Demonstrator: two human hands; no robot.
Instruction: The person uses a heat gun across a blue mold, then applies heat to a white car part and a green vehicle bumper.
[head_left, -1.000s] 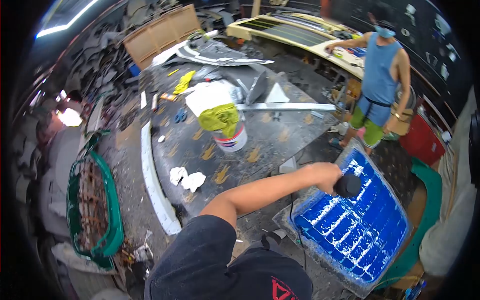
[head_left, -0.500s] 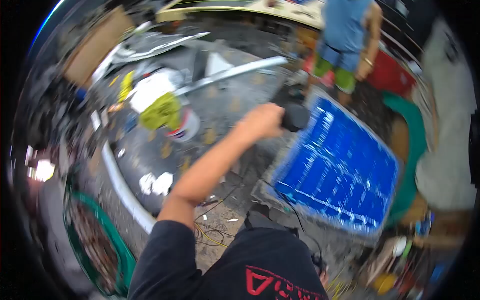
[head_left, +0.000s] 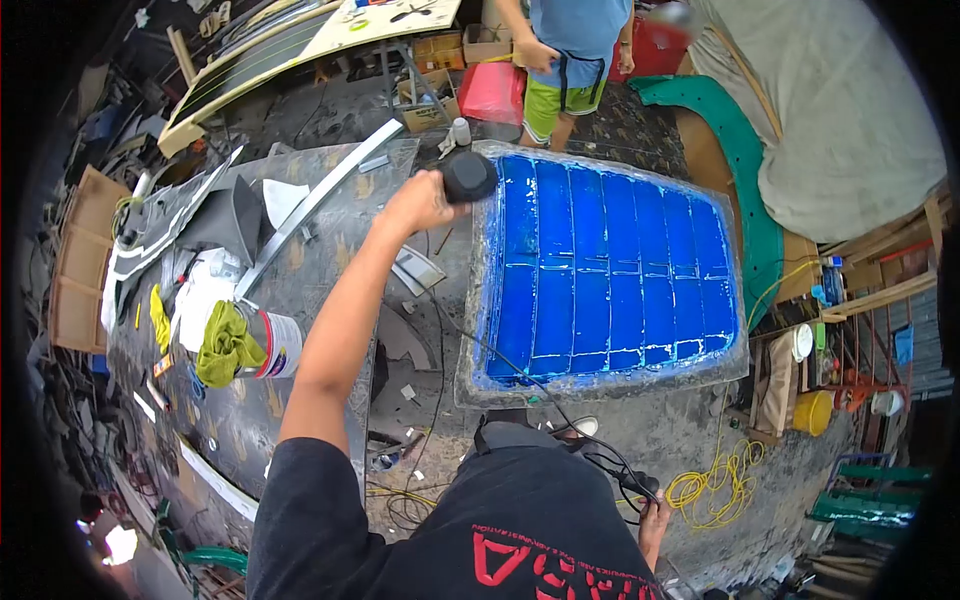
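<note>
My left hand [head_left: 418, 203] is closed around a black, round-topped cylindrical object [head_left: 469, 177], at the left edge of a blue panel. The object's exact kind does not show. That blue panel [head_left: 620, 222] is divided by raised ribs and has a rough grey border. Low at my right side, my right hand [head_left: 653, 520] grips a black corded tool [head_left: 638, 486], partly hidden by my body. A black cord [head_left: 535, 385] crosses the panel's near corner.
A dark table [head_left: 330, 420] on the left carries a white bucket [head_left: 283, 345] with a green cloth [head_left: 228, 345] and a long metal strip [head_left: 320, 205]. Another person [head_left: 575, 60] stands beyond the panel. A coiled yellow cable [head_left: 715, 485] lies on the floor at right.
My view has swung and steadied, so the panel and table sit differently in frame. The black object stays in my left hand. The other person's hand is now raised to the waist.
</note>
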